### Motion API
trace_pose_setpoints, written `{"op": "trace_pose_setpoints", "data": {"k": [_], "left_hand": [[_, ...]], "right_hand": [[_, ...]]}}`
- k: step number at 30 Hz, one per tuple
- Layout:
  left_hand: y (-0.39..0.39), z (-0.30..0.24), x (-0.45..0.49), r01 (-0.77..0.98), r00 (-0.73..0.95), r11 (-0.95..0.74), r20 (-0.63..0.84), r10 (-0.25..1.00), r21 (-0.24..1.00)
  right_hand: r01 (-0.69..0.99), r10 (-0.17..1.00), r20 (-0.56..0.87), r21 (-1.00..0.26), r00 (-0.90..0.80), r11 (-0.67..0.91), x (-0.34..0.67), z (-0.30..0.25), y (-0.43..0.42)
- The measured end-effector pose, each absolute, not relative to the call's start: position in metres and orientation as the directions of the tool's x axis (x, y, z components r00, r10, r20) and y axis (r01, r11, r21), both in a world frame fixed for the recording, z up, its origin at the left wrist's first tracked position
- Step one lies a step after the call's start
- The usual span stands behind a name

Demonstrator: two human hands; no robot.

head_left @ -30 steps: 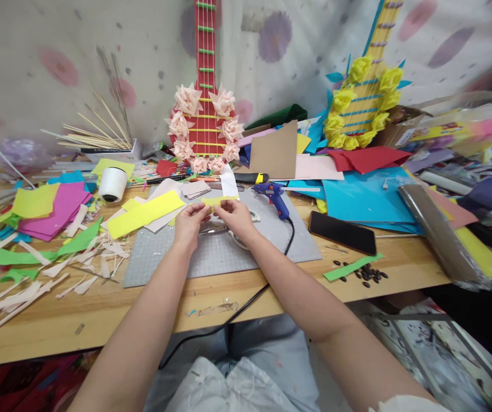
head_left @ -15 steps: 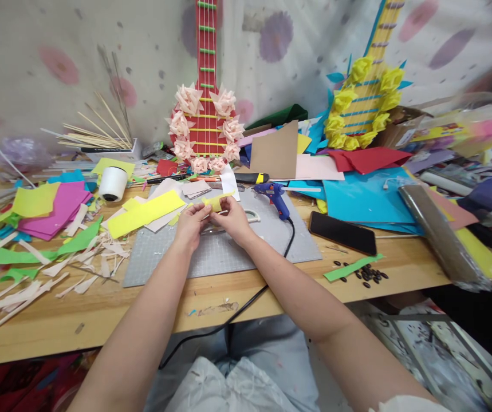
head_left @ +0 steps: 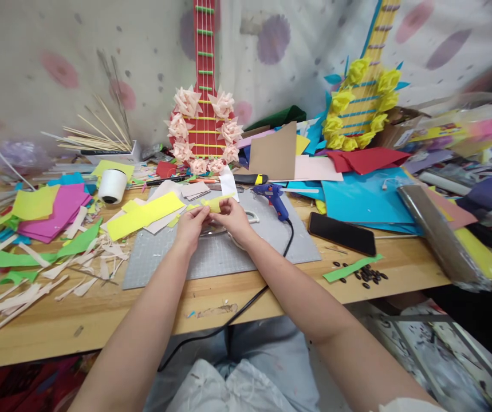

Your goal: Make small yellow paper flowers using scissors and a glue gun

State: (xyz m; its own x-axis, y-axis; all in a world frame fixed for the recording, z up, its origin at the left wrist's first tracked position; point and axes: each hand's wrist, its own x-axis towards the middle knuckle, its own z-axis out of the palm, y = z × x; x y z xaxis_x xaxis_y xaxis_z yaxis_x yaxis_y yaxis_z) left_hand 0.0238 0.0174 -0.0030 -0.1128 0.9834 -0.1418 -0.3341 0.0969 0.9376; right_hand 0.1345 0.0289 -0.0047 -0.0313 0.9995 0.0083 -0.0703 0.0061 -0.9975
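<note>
My left hand (head_left: 192,224) and my right hand (head_left: 232,217) meet over the grey cutting mat (head_left: 155,260), fingertips closed. Between them they pinch a small yellow paper strip (head_left: 216,202). Under my hands lies a pair of scissors; its pale handle (head_left: 253,217) pokes out beside my right hand, while much of the rest is covered. A wide yellow paper strip (head_left: 146,215) rests to the left of my left hand, over pale paper pieces. On the mat's right part sits a blue glue gun (head_left: 275,200) with its black cord trailing toward me.
A red paper guitar with pink flowers (head_left: 205,123) and a yellow one (head_left: 359,109) lean at the back. Paper scraps (head_left: 99,257) and a white thread spool (head_left: 113,186) lie left. A phone (head_left: 342,233), black beads (head_left: 370,273) and blue sheets (head_left: 366,197) lie right.
Both hands stay together with the small yellow strip, which now shows flatter above the fingers. The view has shifted very slightly; the things on the table are unmoved.
</note>
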Motion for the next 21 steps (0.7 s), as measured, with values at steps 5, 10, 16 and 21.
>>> {"op": "trace_pose_setpoints", "data": {"k": [5, 10, 16, 21], "left_hand": [[0.018, -0.005, 0.025, -0.211, -0.183, 0.061, -0.101, 0.978, 0.976], [0.016, -0.002, 0.026, -0.200, -0.164, 0.054, -0.088, 0.983, 0.978], [0.012, 0.008, 0.021, -0.197, 0.004, 0.172, -0.174, 0.985, 0.965], [0.012, 0.008, 0.022, -0.147, 0.101, 0.231, -0.218, 0.971, 0.962]], "right_hand": [[0.038, 0.998, 0.064, -0.997, -0.003, 0.064, 0.137, -0.005, 0.030], [0.185, 0.993, 0.114, -0.977, 0.026, 0.107, 0.146, -0.004, 0.031], [0.147, 0.978, 0.175, -0.976, 0.116, 0.158, 0.163, 0.012, 0.035], [0.105, 0.978, 0.149, -0.981, -0.145, 0.165, 0.169, 0.026, 0.034]]}}
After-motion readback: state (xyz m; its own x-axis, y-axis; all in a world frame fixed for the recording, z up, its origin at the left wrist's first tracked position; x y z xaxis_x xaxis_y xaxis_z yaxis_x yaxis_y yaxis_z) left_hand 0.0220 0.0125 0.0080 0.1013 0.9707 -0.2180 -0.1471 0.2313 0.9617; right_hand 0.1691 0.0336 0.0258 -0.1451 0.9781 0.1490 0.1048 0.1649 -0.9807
